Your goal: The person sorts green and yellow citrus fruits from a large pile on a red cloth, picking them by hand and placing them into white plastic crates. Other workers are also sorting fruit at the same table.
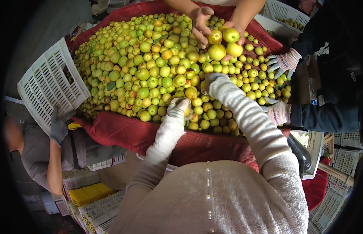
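A broad heap of round yellow-green fruit [134, 76], probably jujubes, lies before me on a red sheet [125, 131]. My left hand [178, 108], in a pale knit glove, is at the heap's near edge, its fingers curled around a yellow fruit [187, 111]. Farther forward and to the right, my right hand [213, 82] wears a greyish glove and reaches down among the fruit. Its fingertips are mostly hidden, so I cannot see whether it grips one. Just beyond it, another person's bare hands [238, 30] hold several larger fruits [217, 52] above the heap.
On the right, a co-worker's striped gloves [283, 63] touch the fruit. At left, a person's gloved hand [59, 127] holds a tilted white plastic crate [52, 84] against the heap. Stacked crates [102, 210] stand low on the left, and more crates [342, 169] on the right.
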Available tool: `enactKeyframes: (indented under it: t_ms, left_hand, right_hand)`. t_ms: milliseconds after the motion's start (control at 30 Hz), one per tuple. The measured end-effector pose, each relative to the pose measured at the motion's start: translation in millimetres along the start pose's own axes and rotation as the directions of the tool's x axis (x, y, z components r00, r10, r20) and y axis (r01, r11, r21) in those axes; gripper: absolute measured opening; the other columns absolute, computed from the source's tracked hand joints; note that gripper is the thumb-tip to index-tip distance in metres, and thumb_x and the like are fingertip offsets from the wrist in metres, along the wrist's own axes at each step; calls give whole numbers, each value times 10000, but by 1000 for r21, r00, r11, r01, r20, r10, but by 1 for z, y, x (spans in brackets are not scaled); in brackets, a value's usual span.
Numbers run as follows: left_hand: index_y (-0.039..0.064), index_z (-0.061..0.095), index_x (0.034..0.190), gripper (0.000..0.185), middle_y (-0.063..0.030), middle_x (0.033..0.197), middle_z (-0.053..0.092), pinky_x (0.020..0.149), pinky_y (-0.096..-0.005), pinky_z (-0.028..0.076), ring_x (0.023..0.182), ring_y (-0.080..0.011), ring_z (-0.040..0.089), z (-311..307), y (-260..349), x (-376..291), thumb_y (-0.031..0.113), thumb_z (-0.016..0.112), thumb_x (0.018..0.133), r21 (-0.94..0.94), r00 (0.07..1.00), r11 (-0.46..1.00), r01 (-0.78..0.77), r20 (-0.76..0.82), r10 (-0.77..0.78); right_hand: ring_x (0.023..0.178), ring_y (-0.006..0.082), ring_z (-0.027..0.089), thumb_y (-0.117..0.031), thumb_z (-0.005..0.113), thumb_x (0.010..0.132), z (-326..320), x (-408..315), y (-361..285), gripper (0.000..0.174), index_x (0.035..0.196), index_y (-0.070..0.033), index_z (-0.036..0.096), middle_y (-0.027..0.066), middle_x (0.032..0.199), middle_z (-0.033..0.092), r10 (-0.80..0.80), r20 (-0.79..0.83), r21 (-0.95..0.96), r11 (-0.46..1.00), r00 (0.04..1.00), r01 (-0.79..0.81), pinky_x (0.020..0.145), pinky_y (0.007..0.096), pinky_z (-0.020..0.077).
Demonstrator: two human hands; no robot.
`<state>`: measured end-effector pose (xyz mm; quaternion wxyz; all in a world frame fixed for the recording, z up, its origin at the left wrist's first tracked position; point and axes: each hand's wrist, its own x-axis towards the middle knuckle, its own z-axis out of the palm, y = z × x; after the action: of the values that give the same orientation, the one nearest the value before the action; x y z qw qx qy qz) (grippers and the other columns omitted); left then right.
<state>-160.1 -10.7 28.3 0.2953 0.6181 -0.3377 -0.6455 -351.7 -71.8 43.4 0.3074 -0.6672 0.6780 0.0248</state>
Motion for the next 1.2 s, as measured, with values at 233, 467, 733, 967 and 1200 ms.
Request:
enactKeyframes:
  t_ms: [233, 467, 733, 967, 1200]
  left_hand:
    - [224, 210, 1542, 730, -184, 1383, 535, 1054, -446, 430, 1245, -356, 543, 53, 40, 18, 361, 580, 928, 947, 992, 297, -124, 117, 40]
    - [264, 410, 1433, 604, -103, 1178, 617, 568, -358, 558, 772, -214, 634, 44, 28, 48, 265, 664, 885, 587, 991, 806, -70, 132, -10]
    - [170, 536, 1297, 477, -65, 1322, 564, 896, -447, 538, 1226, -249, 511, 50, 33, 34, 433, 596, 904, -780, 895, 478, 405, 445, -32]
    - [178, 506, 1338, 533, -52, 1346, 543, 1013, -500, 435, 1274, -257, 468, 43, 29, 48, 524, 489, 933, -633, 822, 648, 424, 569, 18]
    - [168, 502, 1347, 610, -39, 1345, 524, 1052, -465, 374, 1268, -237, 455, 63, 65, 74, 570, 512, 888, -225, 565, 693, 685, 764, -310]
  right_hand:
    - [879, 168, 683, -305, 790, 808, 69, -32, 81, 408, 1100, -64, 637, 80, 1014, 705, -69, -25, 996, -85, 997, 20, 747, 282, 562]
    - [905, 292, 679, -430, 698, 871, 60, -89, 82, 496, 1221, -95, 593, 124, 1084, 678, -11, 1, 714, -700, 1000, -8, 690, 389, 608]
    - [1334, 403, 406, -681, 518, 862, 35, -93, 71, 759, 1397, -146, 451, 142, 1412, 472, -112, -99, 382, -922, 989, -66, 1023, 664, 378]
    - [1297, 431, 436, -703, 483, 868, 35, -82, 54, 878, 1486, -105, 305, 233, 1463, 363, -186, -95, 315, -938, 978, -148, 986, 692, 406]
    - [1316, 471, 410, -687, 490, 861, 45, -82, 46, 904, 1499, -85, 273, 264, 1469, 357, -107, -65, 350, -934, 992, -78, 1048, 675, 364]
